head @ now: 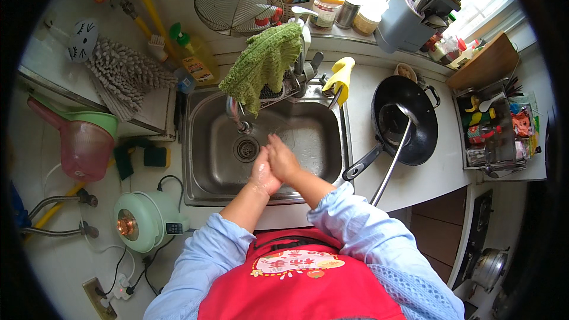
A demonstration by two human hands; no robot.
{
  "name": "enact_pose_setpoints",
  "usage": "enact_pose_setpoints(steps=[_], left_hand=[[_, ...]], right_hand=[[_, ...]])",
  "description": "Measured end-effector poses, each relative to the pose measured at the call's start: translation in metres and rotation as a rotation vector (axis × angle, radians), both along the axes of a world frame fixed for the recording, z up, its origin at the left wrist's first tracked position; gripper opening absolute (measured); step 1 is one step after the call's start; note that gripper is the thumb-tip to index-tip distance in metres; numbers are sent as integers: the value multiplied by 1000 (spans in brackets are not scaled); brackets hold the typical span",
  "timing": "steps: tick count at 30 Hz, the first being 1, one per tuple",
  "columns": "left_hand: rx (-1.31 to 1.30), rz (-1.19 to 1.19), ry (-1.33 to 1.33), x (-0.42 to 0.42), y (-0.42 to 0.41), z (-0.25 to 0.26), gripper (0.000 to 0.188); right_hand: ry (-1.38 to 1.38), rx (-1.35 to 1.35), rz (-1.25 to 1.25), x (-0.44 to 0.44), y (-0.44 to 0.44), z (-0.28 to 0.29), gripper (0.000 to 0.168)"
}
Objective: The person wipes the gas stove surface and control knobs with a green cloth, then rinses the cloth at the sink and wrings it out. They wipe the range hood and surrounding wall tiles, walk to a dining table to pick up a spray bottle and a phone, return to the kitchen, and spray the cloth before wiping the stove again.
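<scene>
Over the stainless steel sink (306, 142), my left hand (263, 171) and my right hand (282, 158) are pressed together, palm against palm, wet, with no object seen between them. Just left of my fingers is the sink drain (246, 148). The curved faucet spout (232, 109) is above and left of my hands, and water shows under it. A green cloth (266, 64) hangs over the faucet area and hides part of it. A yellow cloth (341, 75) drapes at the sink's back right corner.
Right of the sink, a black wok (426, 129) holds a long-handled metal ladle (393, 164); its handle points towards the sink. On the left are a green electric cooker (149, 218), a sponge (156, 157), a pink dipper (86, 146) and a dish soap bottle (198, 60). A wire strainer (235, 4) stands behind.
</scene>
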State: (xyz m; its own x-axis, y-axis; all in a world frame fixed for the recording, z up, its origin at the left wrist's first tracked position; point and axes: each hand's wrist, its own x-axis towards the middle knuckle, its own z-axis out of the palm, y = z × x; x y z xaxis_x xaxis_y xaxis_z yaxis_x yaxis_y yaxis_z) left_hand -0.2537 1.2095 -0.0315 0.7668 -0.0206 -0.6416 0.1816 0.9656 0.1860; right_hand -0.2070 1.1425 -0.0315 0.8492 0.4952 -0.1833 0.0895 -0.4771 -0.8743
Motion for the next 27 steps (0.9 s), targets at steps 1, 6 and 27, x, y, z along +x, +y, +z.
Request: enact_pose_setpoints(steps=[1, 6, 27], left_hand=[[18, -23, 34, -2, 6, 1, 56], [195, 115, 70, -11, 10, -24, 52], [305, 280, 154, -18, 24, -14, 55]], right_hand=[[25, -6, 22, -8, -2, 3, 43], [13, 62, 168, -33, 7, 9, 48], [-27, -20, 225, -47, 24, 22, 55]])
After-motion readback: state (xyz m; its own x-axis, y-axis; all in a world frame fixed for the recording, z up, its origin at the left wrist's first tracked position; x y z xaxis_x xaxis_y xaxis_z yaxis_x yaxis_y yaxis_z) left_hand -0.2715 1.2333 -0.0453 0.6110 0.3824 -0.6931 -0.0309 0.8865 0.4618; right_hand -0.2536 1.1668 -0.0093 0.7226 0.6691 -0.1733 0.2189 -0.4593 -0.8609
